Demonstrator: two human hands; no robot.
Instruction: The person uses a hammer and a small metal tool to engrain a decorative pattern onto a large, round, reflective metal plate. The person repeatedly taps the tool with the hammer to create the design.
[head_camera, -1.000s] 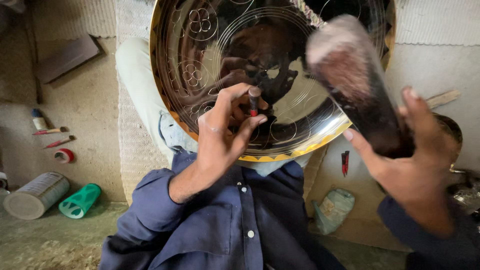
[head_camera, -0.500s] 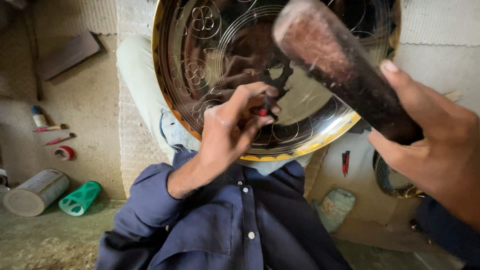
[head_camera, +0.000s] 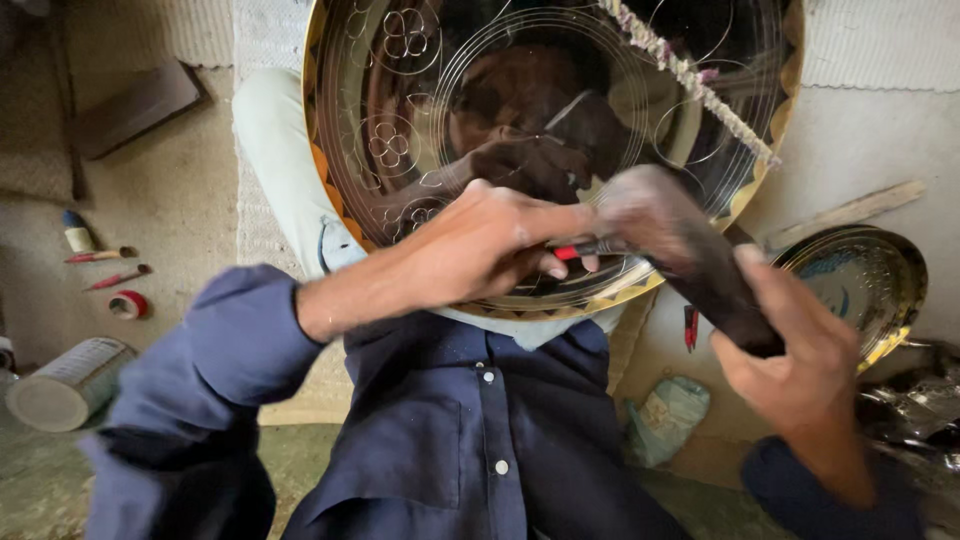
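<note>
My right hand (head_camera: 800, 370) is wrapped around the dark mallet (head_camera: 690, 260), its head at the red-tipped punch (head_camera: 580, 250) that my left hand (head_camera: 490, 245) pinches against the big engraved brass tray (head_camera: 420, 130), which is propped on my lap.

The large round tray (head_camera: 420, 120) is dark and mirror-bright, with a gold rim and fine pale engraved circles and flower shapes. The thin tool (head_camera: 575, 250) has a red shaft. The mallet (head_camera: 690, 260) is dark brown, its head greyish. The shirt (head_camera: 470, 430) is navy with white buttons. A smaller tray (head_camera: 865, 285) shows gold and blue-green.
</note>
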